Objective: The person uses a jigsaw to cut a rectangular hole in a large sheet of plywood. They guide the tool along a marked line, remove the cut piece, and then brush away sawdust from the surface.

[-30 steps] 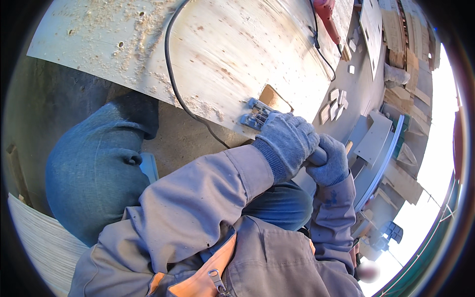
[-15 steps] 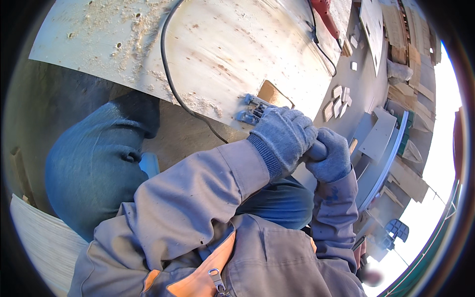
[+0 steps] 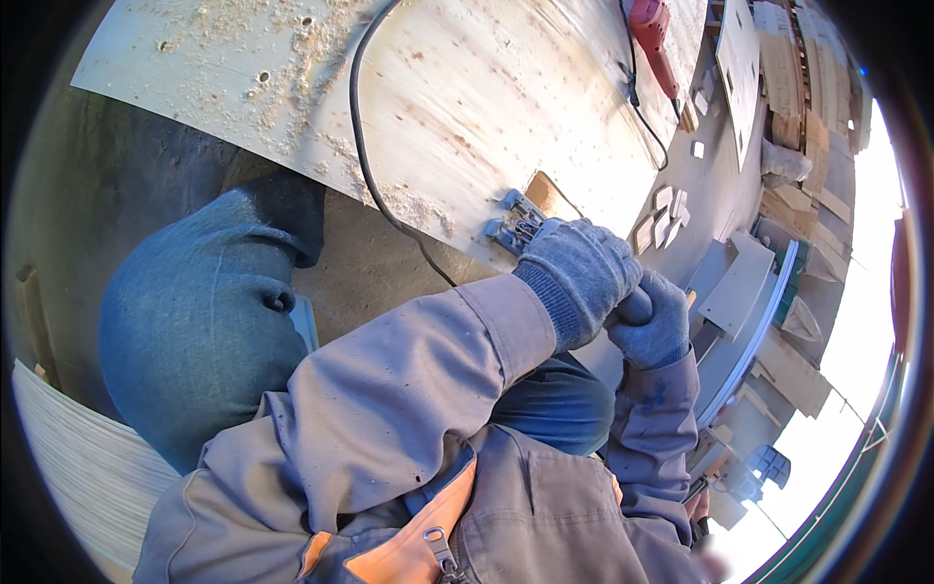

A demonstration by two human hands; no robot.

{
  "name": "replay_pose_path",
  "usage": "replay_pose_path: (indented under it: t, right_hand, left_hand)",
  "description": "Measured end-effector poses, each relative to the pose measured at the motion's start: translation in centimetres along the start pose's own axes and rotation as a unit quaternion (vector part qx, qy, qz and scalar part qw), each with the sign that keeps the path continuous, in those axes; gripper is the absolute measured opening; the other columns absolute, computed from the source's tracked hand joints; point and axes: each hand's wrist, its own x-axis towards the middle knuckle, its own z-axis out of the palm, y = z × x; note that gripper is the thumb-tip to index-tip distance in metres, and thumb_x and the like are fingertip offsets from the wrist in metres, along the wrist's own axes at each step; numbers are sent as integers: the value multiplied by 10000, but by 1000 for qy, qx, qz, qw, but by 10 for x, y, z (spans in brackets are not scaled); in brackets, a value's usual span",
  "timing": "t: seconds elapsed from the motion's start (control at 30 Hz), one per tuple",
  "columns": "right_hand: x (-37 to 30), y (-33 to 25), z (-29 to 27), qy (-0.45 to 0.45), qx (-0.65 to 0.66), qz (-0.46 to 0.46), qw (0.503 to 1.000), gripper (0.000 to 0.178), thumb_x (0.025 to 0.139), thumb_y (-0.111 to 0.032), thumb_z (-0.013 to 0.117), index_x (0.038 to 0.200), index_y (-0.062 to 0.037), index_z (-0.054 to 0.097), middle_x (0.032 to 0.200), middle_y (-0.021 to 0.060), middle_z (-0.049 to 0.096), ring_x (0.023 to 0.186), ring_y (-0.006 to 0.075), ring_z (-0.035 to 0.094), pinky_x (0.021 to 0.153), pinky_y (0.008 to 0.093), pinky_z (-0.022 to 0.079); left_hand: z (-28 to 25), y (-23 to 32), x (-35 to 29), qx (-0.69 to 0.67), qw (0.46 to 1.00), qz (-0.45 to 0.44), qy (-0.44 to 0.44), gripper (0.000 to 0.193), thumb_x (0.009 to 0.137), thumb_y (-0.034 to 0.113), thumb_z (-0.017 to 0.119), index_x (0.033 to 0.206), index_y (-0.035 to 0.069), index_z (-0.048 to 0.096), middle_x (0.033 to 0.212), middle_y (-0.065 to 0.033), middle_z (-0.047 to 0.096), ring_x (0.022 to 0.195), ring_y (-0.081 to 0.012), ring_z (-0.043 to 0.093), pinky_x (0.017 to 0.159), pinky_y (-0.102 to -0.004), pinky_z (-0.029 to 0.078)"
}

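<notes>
A jigsaw (image 3: 516,226), its metal base showing, sits at the near edge of a pale, sawdust-strewn board (image 3: 467,117), beside a rectangular cut-out (image 3: 552,194). My left hand (image 3: 581,268), in a grey knit glove, is closed over the jigsaw's body and hides most of it. Just behind, my right hand (image 3: 657,321), gloved the same way, is closed at the tool's rear end, against the left hand. Blade and switch are out of sight. A black cable (image 3: 362,146) loops across the board and drops over its near edge towards my left forearm.
A red corded power tool (image 3: 654,44) lies on the board's far right. Small wooden offcuts (image 3: 664,216) are scattered on the ground beyond the right edge. Farther right are grey panels (image 3: 736,290) and stacked timber (image 3: 781,73). My bent knee (image 3: 195,311) is left of the board.
The whole view has shifted, so board, cable and hands appear slightly farther right and lower. Both hands keep their grip, and the jigsaw stays beside the cut-out.
</notes>
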Motion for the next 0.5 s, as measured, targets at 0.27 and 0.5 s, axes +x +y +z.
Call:
replay_pose_path:
  t: [0.27,0.5]
  right_hand:
    - [-7,-2,4,0,21,15,1000,354,685,-115,849,1014,-26,754,928,190,755,847,324,761,765,399,600]
    - [-7,-6,2,-17,-9,25,999,375,680,-129,813,1048,-85,761,983,178,749,897,380,743,818,422,606]
  left_hand:
    - [9,-2,-7,7,999,23,32,427,821,239,844,1177,97,657,1131,-141,662,1103,-327,648,1014,-438,506]
    - [19,1,-10,42,995,35,85,483,813,241,846,1232,115,642,1197,-146,640,1158,-340,616,1069,-443,474]
